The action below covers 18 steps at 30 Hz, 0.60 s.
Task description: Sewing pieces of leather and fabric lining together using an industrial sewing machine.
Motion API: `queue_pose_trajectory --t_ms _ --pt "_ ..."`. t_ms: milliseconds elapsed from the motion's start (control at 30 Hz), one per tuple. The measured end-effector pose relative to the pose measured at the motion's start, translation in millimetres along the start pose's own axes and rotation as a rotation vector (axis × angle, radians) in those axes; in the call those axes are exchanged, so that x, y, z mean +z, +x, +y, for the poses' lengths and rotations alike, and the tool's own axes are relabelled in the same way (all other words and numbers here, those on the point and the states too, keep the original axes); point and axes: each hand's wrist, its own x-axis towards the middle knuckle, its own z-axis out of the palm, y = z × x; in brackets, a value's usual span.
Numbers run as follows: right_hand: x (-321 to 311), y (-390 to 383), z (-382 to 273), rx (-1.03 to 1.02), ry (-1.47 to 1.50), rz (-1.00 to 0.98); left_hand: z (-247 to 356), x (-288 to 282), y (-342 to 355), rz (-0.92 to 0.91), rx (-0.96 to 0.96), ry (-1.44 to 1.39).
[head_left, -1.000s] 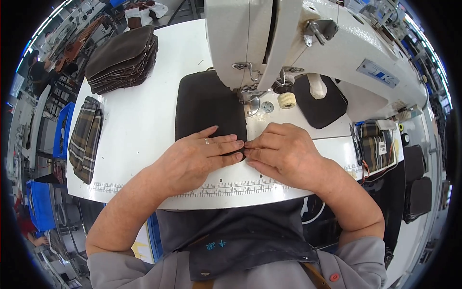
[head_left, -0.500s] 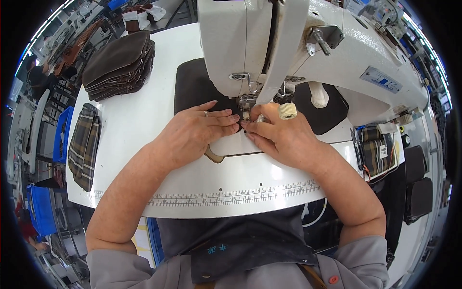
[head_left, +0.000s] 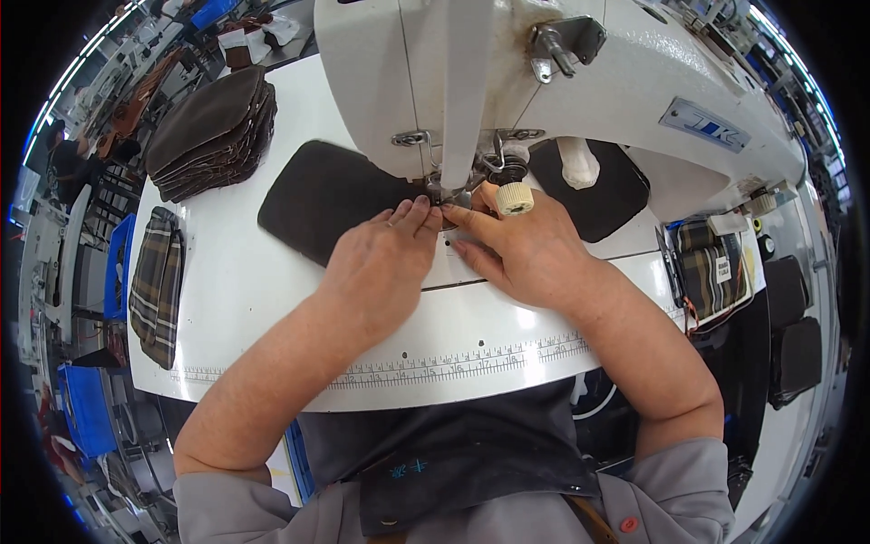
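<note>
A dark brown, leather-like panel with rounded corners lies on the white sewing machine table, its right end under the presser foot. My left hand rests on the panel's near right edge, fingers stretched flat, tips beside the foot. From the other side, my right hand reaches in. Its index fingertip is close to the left fingertips at the foot, and its thumb lies apart, lower on the table; its other fingers are partly hidden behind the cream knob. The needle point is too small to make out.
The white sewing machine arches overhead. Another dark panel lies beneath its arm. At left are a stack of brown panels and folded plaid cloth; more plaid cloth lies right. A ruler strip runs along the front edge.
The panel has turned, its left end swinging toward me. My left hand has swung round with it and points further away from me. My right index finger has moved closer to the left fingertips.
</note>
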Motion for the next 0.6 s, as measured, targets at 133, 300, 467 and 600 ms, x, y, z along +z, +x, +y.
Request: queue_pose_trajectory --t_ms 133,300,467,600 --pt "-1 -1 2 -0.005 0.012 0.023 16 -15 2 -0.027 -0.116 -0.099" --pt "-1 -2 3 -0.012 -0.005 0.032 -14 -26 8 -0.050 -0.009 -0.196" --pt "-3 -1 -1 -0.020 -0.021 0.028 -37 -9 -5 0.063 0.079 -0.285" --pt "-2 -6 0 -0.061 0.019 0.043 -21 -8 -10 -0.033 -0.053 -0.449"
